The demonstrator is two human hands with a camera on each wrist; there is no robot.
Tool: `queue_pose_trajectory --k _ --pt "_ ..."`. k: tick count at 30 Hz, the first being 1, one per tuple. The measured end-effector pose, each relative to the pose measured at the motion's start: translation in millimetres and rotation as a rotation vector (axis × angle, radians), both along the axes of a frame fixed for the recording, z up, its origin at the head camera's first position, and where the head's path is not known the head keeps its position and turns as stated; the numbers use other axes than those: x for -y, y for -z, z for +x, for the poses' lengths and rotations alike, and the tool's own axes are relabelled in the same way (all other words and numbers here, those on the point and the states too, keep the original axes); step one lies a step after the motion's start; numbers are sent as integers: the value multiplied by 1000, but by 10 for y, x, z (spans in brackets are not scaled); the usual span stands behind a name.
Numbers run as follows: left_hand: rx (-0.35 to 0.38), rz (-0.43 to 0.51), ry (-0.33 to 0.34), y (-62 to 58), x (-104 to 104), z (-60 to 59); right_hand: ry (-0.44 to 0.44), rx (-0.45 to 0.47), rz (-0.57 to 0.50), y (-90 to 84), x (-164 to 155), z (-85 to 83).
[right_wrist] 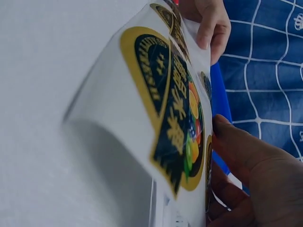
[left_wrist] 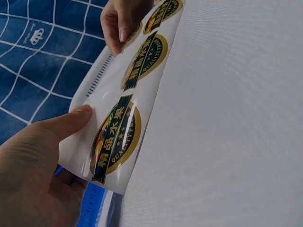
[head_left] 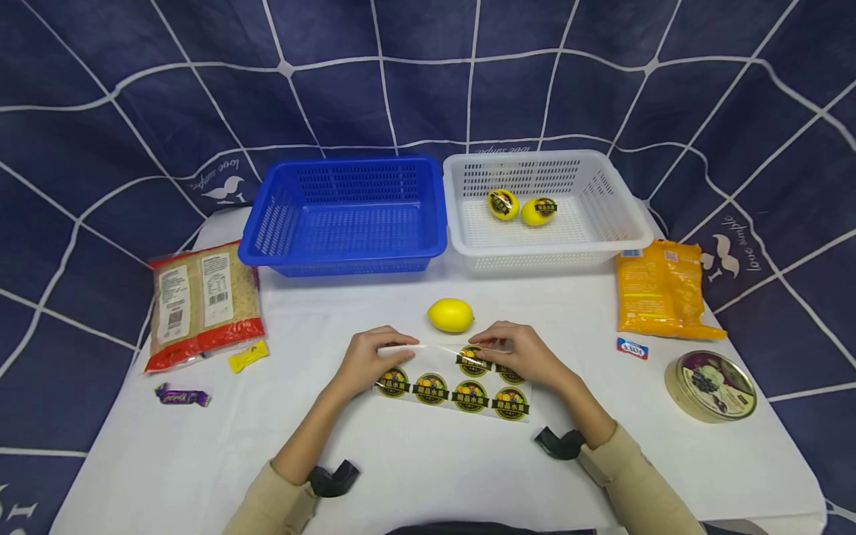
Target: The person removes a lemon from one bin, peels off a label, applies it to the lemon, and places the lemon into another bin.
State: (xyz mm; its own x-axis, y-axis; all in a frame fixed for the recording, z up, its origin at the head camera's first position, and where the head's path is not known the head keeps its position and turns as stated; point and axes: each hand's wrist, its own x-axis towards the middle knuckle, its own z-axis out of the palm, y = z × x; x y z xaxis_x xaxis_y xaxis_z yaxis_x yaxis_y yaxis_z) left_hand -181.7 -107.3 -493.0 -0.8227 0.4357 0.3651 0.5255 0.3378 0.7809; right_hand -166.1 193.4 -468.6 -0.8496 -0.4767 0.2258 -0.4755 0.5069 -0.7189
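Note:
A glossy white sheet of round fruit stickers (head_left: 433,360) lies between the two hands, several black-and-gold labels printed with fruit on it. My left hand (head_left: 369,362) pinches its left end, with the thumb on top and the other fingers underneath. At the upper right edge, my right hand (head_left: 528,355) holds the sheet beside a sticker (head_left: 472,361), partly covering it. In the right wrist view the sheet (right_wrist: 106,97) bends up off the table. Just beyond the sheet sits a plain yellow lemon (head_left: 451,315). Two lemons with stickers (head_left: 503,204) rest inside the white basket (head_left: 555,247).
A blue basket (head_left: 341,261) stands left of the white one. On the left lie a red-edged bag of grain (head_left: 207,301), a yellow packet (head_left: 248,357) and a purple candy (head_left: 182,395). An orange bag (head_left: 658,293), small blue-red candy (head_left: 631,348) and round tin (head_left: 712,386) are right.

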Motion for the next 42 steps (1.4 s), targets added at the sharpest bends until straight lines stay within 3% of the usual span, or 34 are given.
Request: queue_pose_trajectory --k 4,16,25,29,33,36,39,42 --pt "-9 21 -25 -57 -24 17 3 5 -4 15 0 -14" --pt "-33 8 -82 7 -6 18 22 8 -47 29 23 5" --pt "5 -44 -110 -20 -12 21 43 68 -130 13 28 18" --pt "78 -135 -110 -23 23 19 47 118 -166 -28 8 10" --pt "144 -267 -72 -75 81 13 56 151 -225 -146 -33 4" --pt "141 -323 -79 -182 96 -23 67 144 -239 -318 -59 13" --pt "103 -309 -101 -310 51 -101 72 108 -212 -501 -65 7" --pt "55 -241 -81 -378 -67 -214 62 72 -177 -619 -51 -52"
